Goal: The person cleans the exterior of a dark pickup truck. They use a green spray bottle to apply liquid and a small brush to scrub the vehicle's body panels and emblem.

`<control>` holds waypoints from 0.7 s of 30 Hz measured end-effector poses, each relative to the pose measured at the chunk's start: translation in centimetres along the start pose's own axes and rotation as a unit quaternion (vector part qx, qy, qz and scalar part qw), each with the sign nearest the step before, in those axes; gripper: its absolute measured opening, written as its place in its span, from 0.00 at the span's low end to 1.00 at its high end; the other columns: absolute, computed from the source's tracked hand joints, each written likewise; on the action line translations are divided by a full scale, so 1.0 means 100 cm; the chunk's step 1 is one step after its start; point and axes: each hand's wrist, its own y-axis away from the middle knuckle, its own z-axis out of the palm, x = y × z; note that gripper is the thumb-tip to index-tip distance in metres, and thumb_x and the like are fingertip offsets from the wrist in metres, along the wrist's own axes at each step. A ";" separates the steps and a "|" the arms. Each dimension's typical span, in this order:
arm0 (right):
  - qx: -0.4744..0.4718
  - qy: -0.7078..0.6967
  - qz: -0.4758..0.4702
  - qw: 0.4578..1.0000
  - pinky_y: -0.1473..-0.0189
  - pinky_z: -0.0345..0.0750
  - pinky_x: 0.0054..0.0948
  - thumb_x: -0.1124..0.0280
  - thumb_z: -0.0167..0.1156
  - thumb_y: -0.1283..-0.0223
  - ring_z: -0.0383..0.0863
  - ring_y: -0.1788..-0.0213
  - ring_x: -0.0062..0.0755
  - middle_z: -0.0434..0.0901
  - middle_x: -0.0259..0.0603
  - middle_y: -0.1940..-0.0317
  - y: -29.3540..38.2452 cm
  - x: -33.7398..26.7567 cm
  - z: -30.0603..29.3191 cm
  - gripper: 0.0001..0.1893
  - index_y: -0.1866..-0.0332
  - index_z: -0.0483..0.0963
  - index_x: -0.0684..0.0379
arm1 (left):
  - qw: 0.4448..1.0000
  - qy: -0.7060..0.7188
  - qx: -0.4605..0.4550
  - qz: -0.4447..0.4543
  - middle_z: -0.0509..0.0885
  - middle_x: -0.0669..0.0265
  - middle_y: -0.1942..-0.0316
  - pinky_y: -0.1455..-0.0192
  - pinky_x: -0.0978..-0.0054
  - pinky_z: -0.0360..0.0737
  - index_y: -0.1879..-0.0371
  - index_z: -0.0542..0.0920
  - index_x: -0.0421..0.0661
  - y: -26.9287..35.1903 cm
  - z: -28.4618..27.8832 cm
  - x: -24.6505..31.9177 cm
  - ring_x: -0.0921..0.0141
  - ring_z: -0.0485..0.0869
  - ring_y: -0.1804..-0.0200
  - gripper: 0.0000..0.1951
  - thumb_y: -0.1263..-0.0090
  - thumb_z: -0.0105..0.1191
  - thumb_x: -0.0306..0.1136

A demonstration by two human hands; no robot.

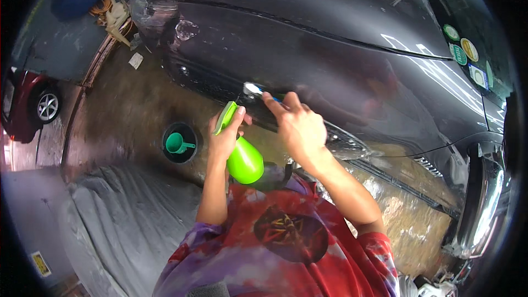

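Observation:
My left hand is wrapped around the neck and trigger head of a green spray bottle, whose round body hangs at an angle near my shirt. In my right hand is a slim brush with a blue and white handle, much like a toothbrush; my fingers hide most of the handle. Its pale head is at the lower edge of a dark, glossy car's body, just beyond the spray bottle's top. Whether the bristles touch the car I cannot tell. Wet spots and reflections show on the paint.
A dark bucket with a green dipper stands on the wet floor at left. Nearer is a grey cover in folds. A red car is at far left, and a beige plastic chair at the upper left.

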 end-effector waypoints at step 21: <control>-0.027 0.108 0.054 0.992 0.60 0.86 0.38 0.73 0.52 0.39 0.85 0.57 0.45 0.73 0.45 0.50 -0.144 -0.163 0.052 0.32 0.27 0.64 0.40 | 0.979 -0.139 -0.094 0.113 0.86 0.60 0.69 0.61 0.70 0.78 0.62 0.84 0.42 -0.078 -0.183 -0.030 0.68 0.85 0.66 0.12 0.32 0.62 0.40</control>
